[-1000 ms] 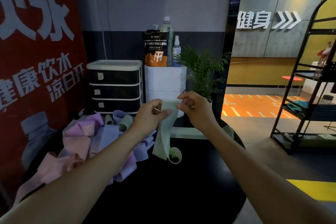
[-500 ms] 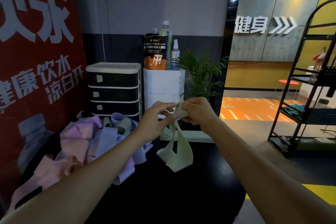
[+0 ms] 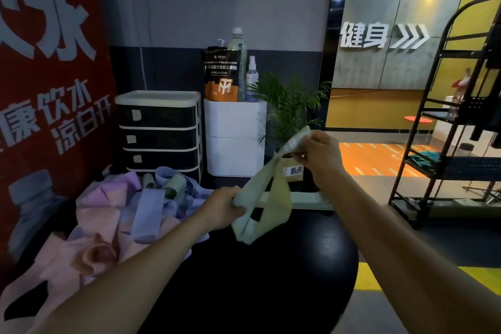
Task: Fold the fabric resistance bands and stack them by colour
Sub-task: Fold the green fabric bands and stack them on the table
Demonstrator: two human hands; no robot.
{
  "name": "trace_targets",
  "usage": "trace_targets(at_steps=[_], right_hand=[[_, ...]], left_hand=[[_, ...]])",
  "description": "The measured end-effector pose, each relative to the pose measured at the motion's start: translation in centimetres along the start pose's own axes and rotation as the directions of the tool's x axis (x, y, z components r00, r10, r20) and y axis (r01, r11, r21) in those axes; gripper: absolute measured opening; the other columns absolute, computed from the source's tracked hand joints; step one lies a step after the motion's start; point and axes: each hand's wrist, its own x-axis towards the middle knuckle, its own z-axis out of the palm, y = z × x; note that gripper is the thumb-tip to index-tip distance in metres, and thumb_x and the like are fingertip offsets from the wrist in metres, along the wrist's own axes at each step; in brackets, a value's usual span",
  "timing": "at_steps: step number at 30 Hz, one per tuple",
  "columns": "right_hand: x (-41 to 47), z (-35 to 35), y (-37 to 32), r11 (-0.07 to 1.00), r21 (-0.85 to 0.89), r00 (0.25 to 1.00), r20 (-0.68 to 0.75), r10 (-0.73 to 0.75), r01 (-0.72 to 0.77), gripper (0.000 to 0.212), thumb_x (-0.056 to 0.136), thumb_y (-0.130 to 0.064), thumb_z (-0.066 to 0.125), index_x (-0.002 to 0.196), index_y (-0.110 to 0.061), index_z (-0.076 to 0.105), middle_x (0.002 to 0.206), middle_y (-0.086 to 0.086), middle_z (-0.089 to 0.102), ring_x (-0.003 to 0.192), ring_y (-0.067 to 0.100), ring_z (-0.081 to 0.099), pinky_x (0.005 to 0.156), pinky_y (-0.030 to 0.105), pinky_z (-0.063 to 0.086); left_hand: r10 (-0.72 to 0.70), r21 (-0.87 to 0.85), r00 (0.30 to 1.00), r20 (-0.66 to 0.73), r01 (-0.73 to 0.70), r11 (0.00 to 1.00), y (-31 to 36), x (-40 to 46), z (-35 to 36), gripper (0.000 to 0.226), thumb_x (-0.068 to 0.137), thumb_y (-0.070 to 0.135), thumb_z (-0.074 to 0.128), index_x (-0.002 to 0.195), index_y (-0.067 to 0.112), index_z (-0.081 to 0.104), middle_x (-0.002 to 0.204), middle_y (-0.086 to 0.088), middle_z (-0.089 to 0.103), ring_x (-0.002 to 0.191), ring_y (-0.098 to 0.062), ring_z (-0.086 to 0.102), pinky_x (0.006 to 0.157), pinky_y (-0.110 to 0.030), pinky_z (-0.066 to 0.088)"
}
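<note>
Above the black round table (image 3: 271, 293), I hold a pale green band (image 3: 267, 206) stretched slantwise, its loop sagging open, my left hand (image 3: 221, 209) gripping the lower end, my right hand (image 3: 320, 153) pinching the raised end.

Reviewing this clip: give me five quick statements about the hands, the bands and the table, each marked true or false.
1. Both hands hold the pale green band. True.
2. The right hand is lower than the left hand. False: the right hand is higher.
3. A pile of pink and lilac bands lies on the left of the black table. True.
4. The green band lies flat on the table. False: it hangs in the air.
5. The drawer unit is red. False: black drawers, white frame.
</note>
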Motion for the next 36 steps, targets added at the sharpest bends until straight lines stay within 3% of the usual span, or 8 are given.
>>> trace_targets(at_steps=[3,10,15,20,23,27,31,36], right_hand=[[0.6,-2.3,1.3,0.999,-0.047,0.995,-0.097,0.017,-0.022,0.032,0.088,0.006,0.040,0.064,-0.009,0.055,0.066,0.009,0.055,0.064,0.022,0.055,0.064,0.036,0.051],[1.2,-5.3,5.6,0.981,-0.103,0.969,-0.204,0.142,-0.165,0.017,0.088,0.003,0.046,0.090,-0.006,0.061,0.082,0.009,0.058,0.085,0.028,0.058,0.070,0.037,0.053],[1.2,-5.9,6.6,0.979,-0.098,0.964,-0.216,0.157,-0.181,0.009,0.088,0.000,0.053,0.091,-0.004,0.061,0.079,0.006,0.058,0.081,0.024,0.058,0.057,0.027,0.051],[1.4,-5.9,7.9,0.964,-0.139,0.952,-0.240,0.190,-0.227,0.017,0.085,0.001,0.057,0.101,0.004,0.063,0.082,0.010,0.058,0.064,0.016,0.054,0.037,0.013,0.044],[1.6,-6.0,8.4,0.951,-0.172,0.942,-0.262,0.207,-0.257,0.019,0.084,0.005,0.055,0.099,0.003,0.064,0.085,0.012,0.059,0.061,0.017,0.055,0.037,0.013,0.045],[1.6,-6.3,9.3,0.943,-0.176,0.934,-0.273,0.230,-0.284,0.013,0.082,0.005,0.057,0.092,0.004,0.066,0.076,0.010,0.057,0.062,0.018,0.056,0.044,0.017,0.052],[1.4,-6.7,10.1,0.929,-0.215,0.931,-0.274,0.240,-0.302,0.006,0.080,0.005,0.060,0.075,0.006,0.061,0.072,0.013,0.056,0.059,0.022,0.055,0.053,0.025,0.054],[1.5,-8.0,10.8,0.923,-0.210,0.921,-0.297,0.253,-0.322,0.015,0.084,0.007,0.052,0.077,-0.003,0.060,0.069,0.008,0.055,0.062,0.019,0.056,0.063,0.031,0.057]], left_hand=[[-0.076,0.079,0.992,0.097,0.068,0.995,-1.1,-0.7,-0.6,0.027,0.089,0.016,0.062,0.070,0.029,0.047,0.069,0.009,0.050,0.063,-0.007,0.047,0.055,-0.014,0.032],[-0.174,0.180,0.957,0.232,0.133,0.975,-2.8,-0.9,-1.1,0.035,0.079,0.000,0.067,0.066,0.025,0.045,0.070,0.009,0.046,0.061,-0.003,0.040,0.054,-0.015,0.030],[-0.293,0.128,0.951,-0.102,0.305,0.944,-3.7,0.1,-1.2,0.026,0.089,0.007,0.056,0.069,0.022,0.047,0.074,0.002,0.055,0.077,-0.021,0.052,0.072,-0.034,0.043],[-0.377,0.184,0.885,-0.272,0.433,0.883,-2.8,1.4,-2.1,0.022,0.097,0.014,0.036,0.078,0.015,0.045,0.082,-0.013,0.051,0.077,-0.025,0.047,0.067,-0.031,0.033],[-0.454,-0.079,0.869,-0.196,0.448,0.891,-2.7,1.9,-2.2,0.020,0.099,0.014,0.035,0.090,0.005,0.051,0.090,-0.020,0.057,0.073,-0.027,0.054,0.062,-0.028,0.037],[-0.583,-0.510,0.812,-0.034,0.488,0.709,-1.3,1.5,-1.3,0.017,0.100,0.016,0.036,0.103,0.007,0.050,0.093,-0.010,0.059,0.059,-0.016,0.062,0.041,-0.017,0.039],[-0.596,-0.680,0.799,0.076,0.479,0.555,-1.0,1.8,-0.7,0.012,0.100,0.016,0.039,0.110,0.012,0.044,0.094,-0.004,0.063,0.060,-0.011,0.068,0.052,-0.019,0.053],[-0.602,-0.710,0.799,-0.013,0.416,0.568,-1.6,2.5,-0.6,0.020,0.089,-0.005,0.053,0.089,0.014,0.046,0.085,-0.013,0.057,0.060,-0.013,0.060,0.046,-0.016,0.051]])
